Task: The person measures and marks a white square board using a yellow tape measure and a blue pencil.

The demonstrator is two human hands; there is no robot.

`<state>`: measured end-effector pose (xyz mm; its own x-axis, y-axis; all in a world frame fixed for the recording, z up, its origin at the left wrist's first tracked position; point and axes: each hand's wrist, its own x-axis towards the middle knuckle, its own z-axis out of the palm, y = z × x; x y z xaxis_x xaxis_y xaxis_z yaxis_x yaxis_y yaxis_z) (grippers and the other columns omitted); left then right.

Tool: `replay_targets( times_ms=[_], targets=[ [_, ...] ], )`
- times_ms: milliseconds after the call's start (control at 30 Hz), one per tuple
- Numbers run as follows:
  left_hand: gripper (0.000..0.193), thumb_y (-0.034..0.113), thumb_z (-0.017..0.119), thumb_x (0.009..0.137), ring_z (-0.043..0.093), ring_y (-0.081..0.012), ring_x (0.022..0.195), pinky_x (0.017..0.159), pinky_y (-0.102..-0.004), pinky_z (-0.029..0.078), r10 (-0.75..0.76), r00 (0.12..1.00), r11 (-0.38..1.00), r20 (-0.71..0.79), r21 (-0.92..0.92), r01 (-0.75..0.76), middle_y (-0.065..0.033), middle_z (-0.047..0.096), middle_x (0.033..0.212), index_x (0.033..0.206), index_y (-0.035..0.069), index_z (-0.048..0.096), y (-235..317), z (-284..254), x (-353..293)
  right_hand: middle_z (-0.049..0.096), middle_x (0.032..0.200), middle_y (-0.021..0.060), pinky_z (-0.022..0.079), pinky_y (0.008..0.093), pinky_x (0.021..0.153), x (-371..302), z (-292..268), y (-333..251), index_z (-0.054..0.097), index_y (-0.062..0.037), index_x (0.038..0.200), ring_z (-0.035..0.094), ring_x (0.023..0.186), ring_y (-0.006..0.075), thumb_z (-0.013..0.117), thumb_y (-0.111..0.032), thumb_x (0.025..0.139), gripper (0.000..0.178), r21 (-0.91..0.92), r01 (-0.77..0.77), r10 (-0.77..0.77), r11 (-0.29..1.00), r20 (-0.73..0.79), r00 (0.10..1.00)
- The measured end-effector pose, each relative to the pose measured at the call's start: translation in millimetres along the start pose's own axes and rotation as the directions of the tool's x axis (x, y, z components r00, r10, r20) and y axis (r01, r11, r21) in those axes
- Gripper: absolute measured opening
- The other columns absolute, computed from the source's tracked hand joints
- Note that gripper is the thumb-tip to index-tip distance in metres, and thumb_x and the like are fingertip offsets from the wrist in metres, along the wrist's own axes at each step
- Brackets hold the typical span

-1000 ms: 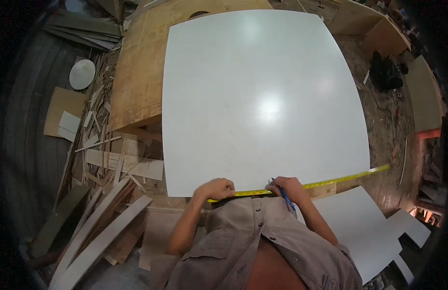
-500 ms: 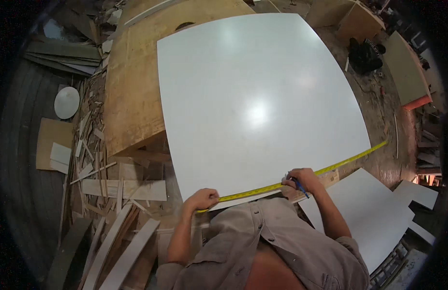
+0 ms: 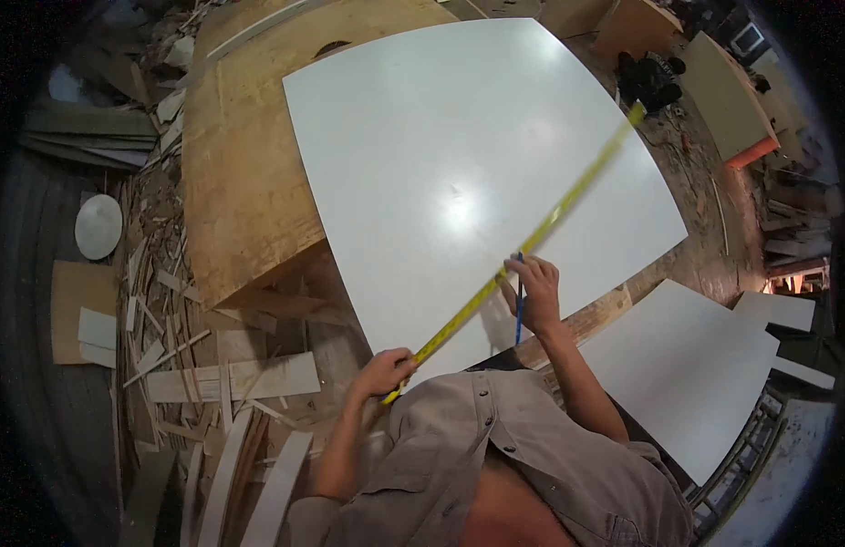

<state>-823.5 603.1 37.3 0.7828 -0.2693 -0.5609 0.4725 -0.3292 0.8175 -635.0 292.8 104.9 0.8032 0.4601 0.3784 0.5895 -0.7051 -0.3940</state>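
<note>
A yellow measuring tape [image 3: 575,193] stretches at a slant over a large glossy white board [image 3: 413,155]. My left hand [image 3: 387,372] is closed on the tape near the board's front left corner, with a short yellow end poking out below it. Farther along, my right hand [image 3: 537,290] pinches the tape with its fingertips and also holds a blue pencil or pen [image 3: 519,314], pointing downward. The tape's far end reaches past the board's right edge and looks smeared by motion.
A worn plywood worktable [image 3: 249,173] carries the board. Wood offcuts [image 3: 167,319] litter the floor at left, with long strips [image 3: 276,492] at lower left. Another white panel [image 3: 682,374] lies at right, near a metal rack [image 3: 737,460]. A black object [image 3: 650,82] sits beyond the board.
My right hand has risen away from the front edge, swinging the tape from along that edge to a slant across the board. My left hand keeps its hold near the corner.
</note>
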Motion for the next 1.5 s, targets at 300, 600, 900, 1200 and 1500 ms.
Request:
replay_targets(
  times_ms=[300,600,900,1200,1500],
  targets=[
    [0.018,0.016,0.061,0.102,0.061,-0.0089,0.073,0.066,-0.0277,0.05,0.156,0.825,0.866,-0.543,-0.327,-0.378,-0.0031,0.067,0.081,0.106,-0.001,0.066,104.8,59.1,76.4,0.054,0.136,0.0225,0.055,0.0391,0.093,-25.2,48.9,-77.8,0.035,0.0023,0.151,0.058,0.119,0.0272,0.074,-0.025,0.096,0.073,0.737,-0.47,0.395,0.485,0.295,0.87],
    [0.02,0.019,0.072,0.097,0.065,-0.0141,0.077,0.068,-0.0286,0.052,0.144,0.642,0.905,-0.753,-0.161,-0.393,-0.0075,0.071,0.085,0.093,-0.001,0.073,111.8,92.7,111.7,0.061,0.126,0.0183,0.049,0.0377,0.101,-10.8,14.6,-5.5,0.039,-0.0033,0.152,0.062,0.116,0.0241,0.082,-0.04,0.088,0.085,0.739,-0.257,-0.19,0.623,0.462,0.866],
    [0.029,0.032,0.058,0.106,0.06,-0.0111,0.076,0.063,-0.0258,0.049,-0.321,0.544,0.539,-0.776,-0.621,-0.568,-0.0042,0.065,0.096,0.114,0.005,0.064,108.4,134.3,107.7,0.07,0.118,0.0139,0.053,0.0345,0.09,-1.5,-49.8,127.1,0.059,-0.0035,0.138,0.065,0.101,0.0213,0.077,-0.023,0.082,0.063,0.612,-0.5,-0.42,0.612,0.788,0.451],
    [0.042,0.042,0.057,0.106,0.057,-0.0151,0.073,0.068,-0.0331,0.048,-0.662,-0.184,0.641,-0.726,-0.422,-0.641,-0.006,0.061,0.086,0.106,0.001,0.064,3.3,110.4,46.0,0.071,0.112,0.0097,0.053,0.0335,0.086,14.5,-106.4,291.4,0.07,-0.0034,0.121,0.063,0.095,0.0199,0.072,-0.012,0.076,0.046,0.228,-0.583,-0.248,0.78,0.968,0.048],
    [0.055,0.046,0.055,0.104,0.066,-0.0247,0.08,0.068,-0.0435,0.051,-0.524,-0.547,0.835,-0.653,-0.52,-0.178,-0.0132,0.069,0.084,0.086,-0.005,0.066,-36.1,125.3,49.2,0.073,0.079,0.0059,0.054,0.0333,0.07,38.9,-144.2,364.0,0.077,-0.0019,0.091,0.066,0.072,0.0169,0.07,-0.02,0.086,0.02,0.004,-0.509,0.029,0.861,0.998,0.057]
  ],
)
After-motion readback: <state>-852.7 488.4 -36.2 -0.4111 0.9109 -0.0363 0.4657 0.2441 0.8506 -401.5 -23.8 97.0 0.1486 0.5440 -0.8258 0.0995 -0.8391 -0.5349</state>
